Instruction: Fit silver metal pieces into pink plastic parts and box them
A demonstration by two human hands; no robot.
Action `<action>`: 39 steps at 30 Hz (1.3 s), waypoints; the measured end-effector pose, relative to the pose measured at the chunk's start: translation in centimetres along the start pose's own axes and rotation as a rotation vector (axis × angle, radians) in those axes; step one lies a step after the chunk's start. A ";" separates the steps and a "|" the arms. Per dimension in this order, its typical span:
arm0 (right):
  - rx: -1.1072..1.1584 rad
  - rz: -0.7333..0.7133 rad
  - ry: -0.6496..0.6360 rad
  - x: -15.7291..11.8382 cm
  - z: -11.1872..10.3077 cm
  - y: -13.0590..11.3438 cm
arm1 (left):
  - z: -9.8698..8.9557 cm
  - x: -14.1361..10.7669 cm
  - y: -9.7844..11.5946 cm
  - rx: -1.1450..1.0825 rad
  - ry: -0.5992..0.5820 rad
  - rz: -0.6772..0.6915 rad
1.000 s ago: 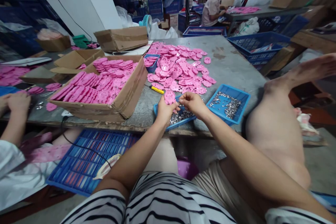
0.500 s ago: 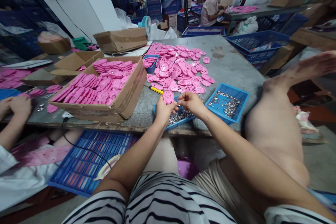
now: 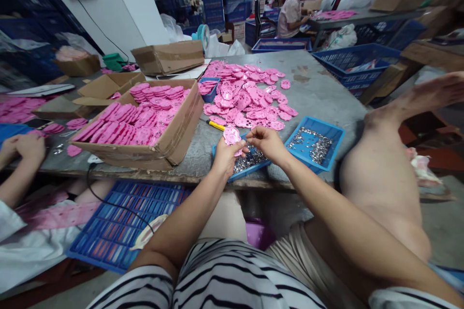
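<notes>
My left hand [image 3: 226,157] is closed round a flat pink plastic piece [image 3: 232,136] with a scalloped edge, held above a blue tray [image 3: 237,175] of small shiny metal parts [image 3: 253,157]. Close beside it, my right hand [image 3: 267,143] has its thumb and fingertips pinched together; whatever lies between them is too small to make out. A second blue tray [image 3: 302,158] with more metal parts sits to the right. Just behind my left hand lies a yellow-handled tool [image 3: 216,125], partly covered.
A heap of pink pieces [image 3: 250,99] spreads over the grey table [image 3: 319,91]. Left stands a cardboard box [image 3: 181,142] filled with stacked pink pieces. Another person's hands [image 3: 31,149] rest at the far left; a bare leg [image 3: 380,178] is raised on the right.
My left hand has turned the pink piece slightly, so its face shows more. The right hand's pinch stays close beside it. The view has shifted a little.
</notes>
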State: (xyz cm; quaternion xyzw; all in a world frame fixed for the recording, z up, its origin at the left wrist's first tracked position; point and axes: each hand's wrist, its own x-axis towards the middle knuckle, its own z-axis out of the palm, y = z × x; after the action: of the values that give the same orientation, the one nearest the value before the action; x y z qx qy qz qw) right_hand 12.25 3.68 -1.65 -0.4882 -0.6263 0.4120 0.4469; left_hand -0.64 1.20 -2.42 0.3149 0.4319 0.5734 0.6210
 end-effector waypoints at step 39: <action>0.216 0.115 0.005 -1.4 0.3 -2.3 | 1.3 -1.5 1.1 -0.106 0.050 0.137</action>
State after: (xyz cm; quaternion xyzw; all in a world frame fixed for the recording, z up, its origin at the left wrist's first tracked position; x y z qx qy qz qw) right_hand 11.54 1.82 0.23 -0.4735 -0.5481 0.5005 0.4741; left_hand 0.10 0.04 -0.58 0.2958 0.3936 0.6445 0.5850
